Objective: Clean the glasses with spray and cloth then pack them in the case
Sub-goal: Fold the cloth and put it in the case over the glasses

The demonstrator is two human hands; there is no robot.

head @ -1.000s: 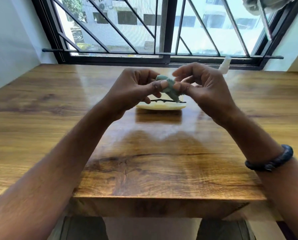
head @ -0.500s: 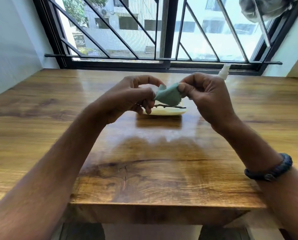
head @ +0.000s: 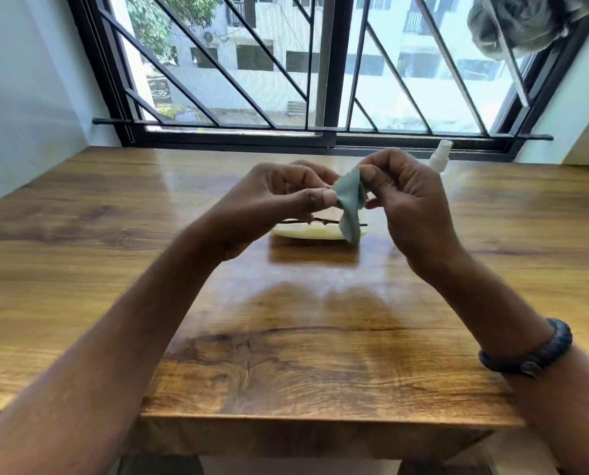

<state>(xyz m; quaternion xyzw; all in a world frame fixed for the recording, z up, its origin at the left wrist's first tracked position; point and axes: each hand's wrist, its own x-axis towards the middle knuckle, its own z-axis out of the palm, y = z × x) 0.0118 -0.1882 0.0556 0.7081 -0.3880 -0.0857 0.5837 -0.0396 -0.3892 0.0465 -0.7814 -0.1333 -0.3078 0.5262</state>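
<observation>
Now left hand and right hand each pinch the cloth, thumb to curled fingers; I'd hold it taut, clear of the case below them

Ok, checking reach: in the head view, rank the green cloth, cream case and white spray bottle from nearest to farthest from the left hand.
1. Green cloth: pinched in the left hand.
2. Cream case: on the wooden table, just beyond that hand.
3. White spray bottle: farthest, at the table's far right.
</observation>
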